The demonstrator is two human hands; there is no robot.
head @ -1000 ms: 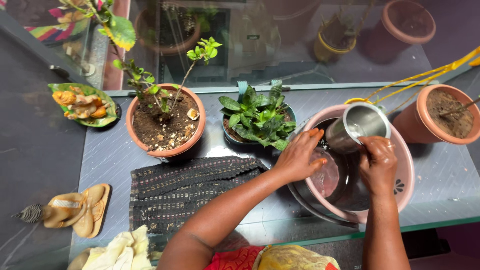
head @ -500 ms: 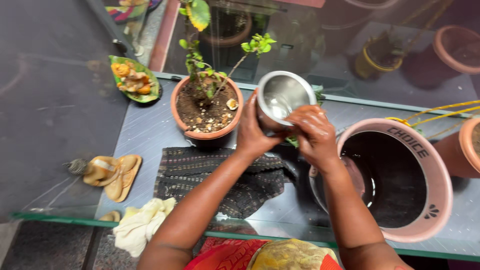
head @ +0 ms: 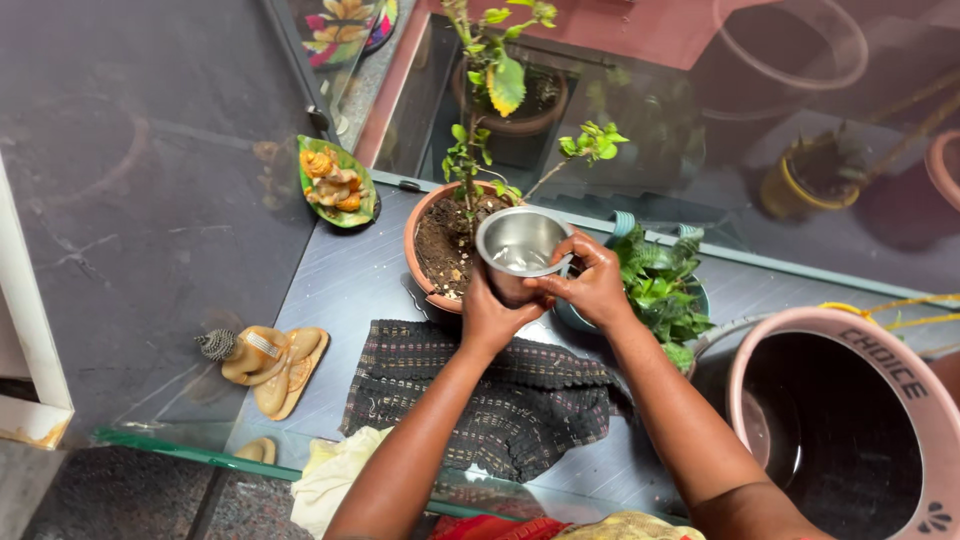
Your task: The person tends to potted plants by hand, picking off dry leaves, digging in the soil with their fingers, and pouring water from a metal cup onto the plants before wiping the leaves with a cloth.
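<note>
Left fingers: the left hand (head: 492, 312) cups the steel tumbler (head: 520, 258) from below and from its near side, fingers wrapped tight against the wall.
Right fingers: the right hand (head: 592, 282) grips the tumbler's right side, thumb hooked at the rim and fingers curled close around it.
Tumbler: held upright in both hands, mouth open to the camera, a little water glinting inside; it hangs just above the near right rim of the terracotta pot (head: 425, 270).
Terracotta pot: holds dark soil and a thin leafy plant (head: 478, 150); it stands on the glass surface (head: 330, 290) close to the far edge.
Right of the hands: a small teal pot with a dense green plant (head: 660, 285), just beside the right wrist, little room between them.
Near side: a dark woven mat (head: 490, 395) lies under the forearms, reaching toward the surface's near edge.
Far right: a large pink tub (head: 850, 340) with a dark inside, well apart from the tumbler, partly cut by the frame.
Left side: open surface between the terracotta pot and a leaf-shaped dish with an orange figure (head: 336, 182); nearer, a tan figurine (head: 262, 362) lies close to the near edge.
Near edge: a pale cloth (head: 335, 470) hangs over the glass lip.
</note>
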